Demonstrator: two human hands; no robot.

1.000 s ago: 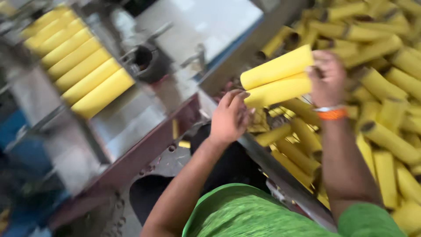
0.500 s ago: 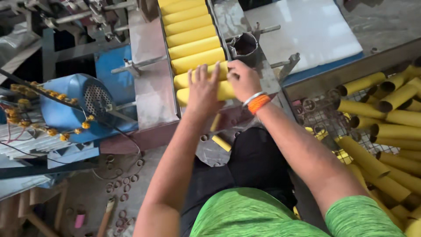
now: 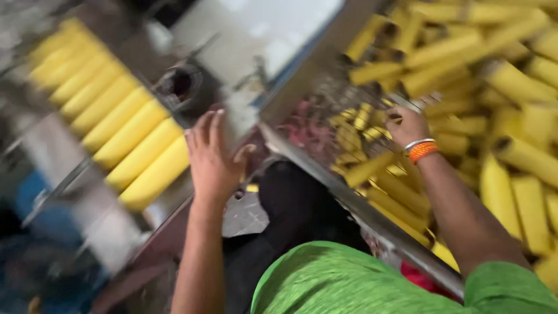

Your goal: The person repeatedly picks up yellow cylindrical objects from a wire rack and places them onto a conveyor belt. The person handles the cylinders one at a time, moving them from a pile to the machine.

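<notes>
My left hand [image 3: 210, 156] hangs open with spread fingers, holding nothing, just right of a slanted row of yellow tubes [image 3: 110, 125] lying side by side on a metal machine chute [image 3: 64, 180]. My right hand [image 3: 406, 124], with an orange band at the wrist, reaches into a bin full of loose yellow tubes [image 3: 494, 99]. Its fingers are curled among the tubes; motion blur hides whether they grip one.
The bin's metal rim [image 3: 349, 197] runs diagonally between my two arms. A dark round opening [image 3: 180, 87] sits on the machine behind the chute, with a pale flat panel [image 3: 261, 29] beyond it. My green shirt [image 3: 360, 279] fills the bottom.
A second ago both hands lifted two yellow tubes from the bin, then set them on the chute. Now both hands have let go; the right has gone back into the bin.
</notes>
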